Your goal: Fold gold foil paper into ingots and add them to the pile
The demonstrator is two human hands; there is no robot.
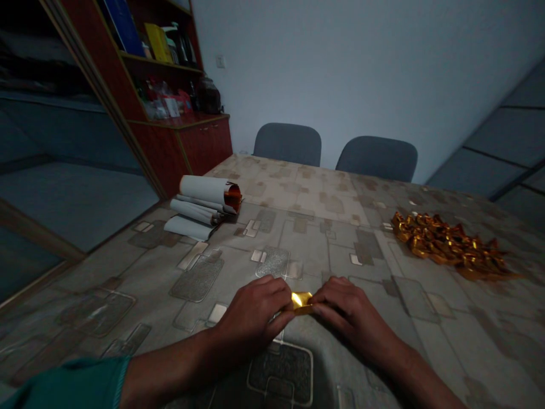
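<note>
Between my two hands is a small piece of shiny gold foil paper (302, 301), its middle showing and its ends hidden under my fingers. My left hand (263, 307) pinches its left end, thumb below and fingers curled over the top. The right end is pinched the same way by my right hand (347, 305). The foil is held just above or on the patterned tablecloth (272, 227); I cannot tell which. Away to the right lies a cluster of several folded gold foil pieces (451, 244), set close together in rows.
Folded and curled sheets (202, 207), pale outside and gold inside, lie at the table's left. Two grey chairs (287, 143) stand behind the far edge. A red-brown cabinet (204, 145) with shelves holds a dark jar (208, 95) and bags at the back left.
</note>
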